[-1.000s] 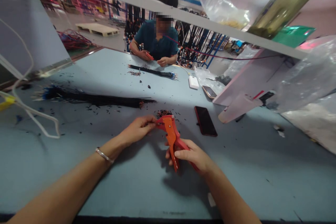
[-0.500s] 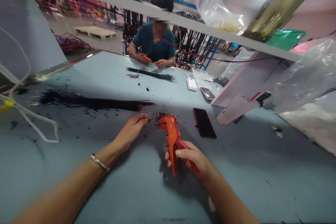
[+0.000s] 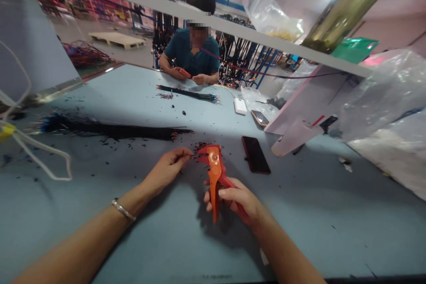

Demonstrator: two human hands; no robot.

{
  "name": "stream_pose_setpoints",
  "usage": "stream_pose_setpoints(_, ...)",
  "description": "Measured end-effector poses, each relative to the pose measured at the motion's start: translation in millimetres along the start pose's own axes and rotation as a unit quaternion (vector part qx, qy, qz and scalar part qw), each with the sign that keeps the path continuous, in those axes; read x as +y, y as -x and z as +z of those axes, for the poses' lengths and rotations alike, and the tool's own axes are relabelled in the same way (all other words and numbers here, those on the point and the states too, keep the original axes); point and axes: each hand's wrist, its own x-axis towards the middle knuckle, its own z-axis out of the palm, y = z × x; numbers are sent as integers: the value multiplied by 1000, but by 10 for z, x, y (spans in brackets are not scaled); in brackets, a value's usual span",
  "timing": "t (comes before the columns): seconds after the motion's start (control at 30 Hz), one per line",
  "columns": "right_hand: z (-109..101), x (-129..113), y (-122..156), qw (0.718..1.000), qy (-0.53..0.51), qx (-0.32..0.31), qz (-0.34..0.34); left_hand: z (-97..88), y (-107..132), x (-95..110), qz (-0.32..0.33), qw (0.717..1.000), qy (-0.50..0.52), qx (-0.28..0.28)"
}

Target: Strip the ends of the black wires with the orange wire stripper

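My right hand [image 3: 234, 199] is wrapped round the handles of an orange wire stripper [image 3: 213, 173], whose jaws point away from me over the blue table [image 3: 333, 213]. My left hand [image 3: 166, 168] pinches something small and dark at its fingertips, right beside the stripper's jaws; I cannot make out what it is. A silver bracelet [image 3: 124, 210] sits on my left wrist. A small heap of stripped wire ends [image 3: 201, 146] lies just beyond the jaws.
A long bundle of black wires [image 3: 109, 129] lies to the left. A dark phone [image 3: 255, 154] lies right of the stripper. Across the table a person in a teal shirt [image 3: 191, 55] works beside another wire bundle [image 3: 188, 93]. Plastic bags [image 3: 389, 111] fill the right.
My left hand drew back from the stripper's jaws, then returned beside them. My right hand and the stripper stayed in place.
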Motion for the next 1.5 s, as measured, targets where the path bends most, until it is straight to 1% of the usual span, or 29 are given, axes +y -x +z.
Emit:
stream_pose_setpoints(0.1, 12, 7, -5, 1000, 12, 2, 2, -2, 9, 20, 18, 999, -43, 4)
stream_pose_setpoints(0.2, 19, 15, -2, 1000, 24, -3, 1, 0, 12, 32, 5, 999, -41, 1)
stream_pose_setpoints(0.37, 11, 29, 2, 999, 31, -10, 5, 6, 24, 13, 13, 1000, 4, -15)
stream_pose_setpoints(0.47, 10, 33, -2, 1000, 27, -12, 1, 24, 30, -31, 17, 998, 56, -32)
stream_pose_setpoints(0.6, 15, 27, -7, 999, 29, -16, -7, 49, 27, -88, -19, 992, 120, -46)
stream_pose_setpoints(0.67, 17, 27, -10, 999, 31, -18, -9, 49, 28, -90, -22, 993, 113, -41)
stream_pose_setpoints(0.77, 15, 34, -12, 999, 31, -16, -9, 35, 35, -58, 18, 997, 68, -26)
stream_pose_setpoints(0.83, 12, 42, -13, 999, 33, -11, -9, 24, 37, -31, 40, 998, 33, -25)
stream_pose_setpoints(1.0, 8, 49, -16, 999, 37, -9, -9, 8, 35, 6, 38, 999, -16, -23)
stream_pose_setpoints(1.1, 13, 41, -14, 999, 40, -8, -5, 19, 36, 5, 35, 999, 1, -14)
stream_pose_setpoints(1.2, 15, 34, -11, 999, 43, -7, -4, 38, 41, -8, 33, 998, 54, -11)
stream_pose_setpoints(1.3, 8, 38, -13, 999, 41, -8, -4, 47, 41, -23, 5, 995, 98, -22)
stream_pose_setpoints(1.37, -1, 44, -17, 999, 43, -7, -5, 41, 40, -25, -13, 994, 104, -25)
stream_pose_setpoints(1.4, -6, 47, -19, 999, 46, -7, -6, 36, 40, -21, -10, 995, 98, -24)
stream_pose_setpoints(1.5, -16, 52, -23, 998, 60, -12, -12, 20, 45, 10, 29, 997, 63, -18)
